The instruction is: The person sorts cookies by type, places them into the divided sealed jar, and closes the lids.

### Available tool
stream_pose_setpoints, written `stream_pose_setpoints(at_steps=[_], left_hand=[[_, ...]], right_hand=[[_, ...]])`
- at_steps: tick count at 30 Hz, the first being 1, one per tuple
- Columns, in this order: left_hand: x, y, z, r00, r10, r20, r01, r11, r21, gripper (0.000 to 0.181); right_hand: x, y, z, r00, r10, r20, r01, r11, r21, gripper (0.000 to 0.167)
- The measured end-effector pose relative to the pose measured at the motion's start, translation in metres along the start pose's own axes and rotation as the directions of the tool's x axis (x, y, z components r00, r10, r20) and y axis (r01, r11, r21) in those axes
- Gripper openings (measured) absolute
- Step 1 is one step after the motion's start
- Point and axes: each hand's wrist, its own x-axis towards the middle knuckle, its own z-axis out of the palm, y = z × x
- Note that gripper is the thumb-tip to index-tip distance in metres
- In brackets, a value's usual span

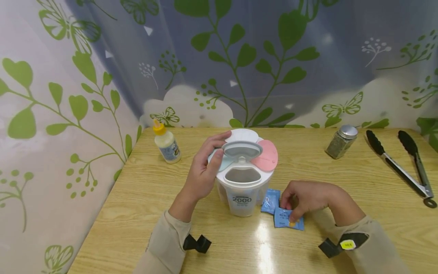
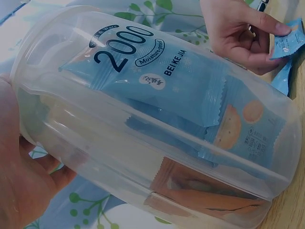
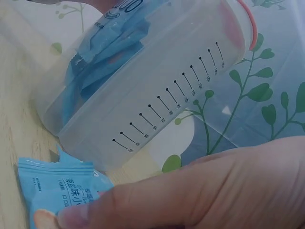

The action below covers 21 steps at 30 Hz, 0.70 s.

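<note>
A clear compartmented storage container (image 1: 242,203) stands upright on the table, its front lid flap (image 1: 243,149) raised and its pink flap (image 1: 266,155) down. My left hand (image 1: 205,167) grips the lid's left side, thumb in front. In the left wrist view, blue biscuit packets (image 2: 167,95) fill one compartment and a brown-orange packet (image 2: 209,193) lies in another. My right hand (image 1: 309,199) pinches a blue biscuit packet (image 1: 285,219) just right of the container, thumb on its front. A second blue packet (image 1: 271,201) lies beside it, close against the container.
Behind my left hand stands a small bottle with a yellow cap (image 1: 167,144). At the back right are a glass jar with a metal lid (image 1: 341,141) and spread black-tipped tongs (image 1: 403,173). A patterned curtain (image 1: 219,76) hangs along the table's back edge (image 1: 301,128).
</note>
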Motion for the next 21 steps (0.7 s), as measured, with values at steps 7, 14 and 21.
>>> stream_pose_setpoints(at_steps=[7, 14, 21], left_hand=[[0.000, 0.000, 0.000, 1.000, 0.004, 0.001, -0.004, 1.000, -0.005, 0.034], [0.000, -0.001, 0.000, 1.000, 0.001, 0.006, -0.001, 1.000, -0.017, 0.028], [0.000, -0.001, 0.000, 1.000, 0.006, -0.001, -0.006, 1.000, -0.019, 0.030]], right_hand=[[-0.005, 0.003, 0.000, 0.996, -0.093, 0.014, 0.093, 0.995, 0.034, 0.012], [-0.011, 0.006, -0.004, 0.987, -0.163, 0.004, 0.162, 0.984, 0.068, 0.009], [-0.017, 0.000, -0.012, 0.969, -0.245, -0.028, 0.247, 0.965, 0.087, 0.007]])
